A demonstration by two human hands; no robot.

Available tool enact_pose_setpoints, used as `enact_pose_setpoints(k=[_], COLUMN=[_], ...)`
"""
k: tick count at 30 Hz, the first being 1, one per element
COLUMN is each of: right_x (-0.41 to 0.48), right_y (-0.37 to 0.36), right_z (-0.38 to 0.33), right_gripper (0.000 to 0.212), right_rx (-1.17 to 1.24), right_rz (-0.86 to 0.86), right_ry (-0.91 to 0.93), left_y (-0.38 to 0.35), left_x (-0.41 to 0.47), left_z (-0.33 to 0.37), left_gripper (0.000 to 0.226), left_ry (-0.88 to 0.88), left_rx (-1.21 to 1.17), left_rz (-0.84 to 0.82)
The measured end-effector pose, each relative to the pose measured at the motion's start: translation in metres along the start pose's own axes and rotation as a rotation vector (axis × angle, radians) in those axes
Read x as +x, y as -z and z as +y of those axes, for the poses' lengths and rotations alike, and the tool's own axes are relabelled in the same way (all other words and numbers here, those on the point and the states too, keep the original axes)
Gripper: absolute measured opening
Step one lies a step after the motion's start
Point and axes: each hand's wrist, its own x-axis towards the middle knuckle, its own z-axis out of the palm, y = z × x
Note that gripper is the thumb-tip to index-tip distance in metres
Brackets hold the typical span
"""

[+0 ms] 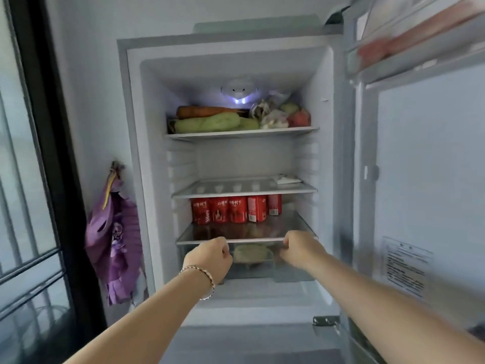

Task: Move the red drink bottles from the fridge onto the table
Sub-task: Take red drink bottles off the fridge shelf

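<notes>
Several red drink bottles (237, 209) stand in a row at the back of the lower glass shelf (301, 227) inside the open fridge (136, 106); their white caps show through the shelf above. My left hand (210, 254), with a bracelet on its wrist, hovers in front of that shelf's front edge with its fingers curled and nothing in them. Further right at the same edge is my right hand (299, 248), also curled and holding nothing that I can see. Both hands are in front of and below the bottles, apart from them.
The top shelf (241, 134) carries a carrot, green vegetables and bagged produce. A clear crisper drawer (294, 271) sits under the bottle shelf. The fridge door (425, 179) stands open on the right. A purple bag (115, 240) hangs on the wall at left, beside a window.
</notes>
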Motion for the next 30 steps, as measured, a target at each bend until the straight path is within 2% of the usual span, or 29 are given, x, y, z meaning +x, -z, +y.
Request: enact_pose_setpoints(k=[9, 14, 19, 22, 27, 30], right_x=[0.165, 0.235, 0.293, 0.314, 0.301, 0.267], right_y=[-0.070, -0.110, -0.132, -0.138, -0.135, -0.128], right_z=[-0.003, -0.005, -0.007, -0.010, -0.011, -0.014], right_gripper=[0.047, 0.068, 0.089, 0.102, 0.080, 0.079], right_rx=[0.181, 0.359, 0.653, 0.744, 0.711, 0.668], right_rz=[0.040, 0.017, 0.128, 0.209, 0.242, 0.216], right_ry=[-0.024, -0.136, -0.281, -0.324, -0.315, -0.276], left_y=[-0.061, -0.091, -0.111, -0.117, -0.119, -0.116], left_x=[0.142, 0.200, 0.233, 0.237, 0.230, 0.224], left_z=[-0.039, -0.065, -0.081, -0.088, -0.086, -0.079], left_gripper=[0.021, 0.022, 0.016, 0.010, 0.010, 0.014], left_ry=[-0.003, -0.052, -0.134, -0.163, -0.203, -0.250], left_rx=[-0.024, -0.071, -0.125, -0.181, -0.289, -0.388], left_rz=[0.029, 0.047, 0.023, -0.030, -0.034, 0.035])
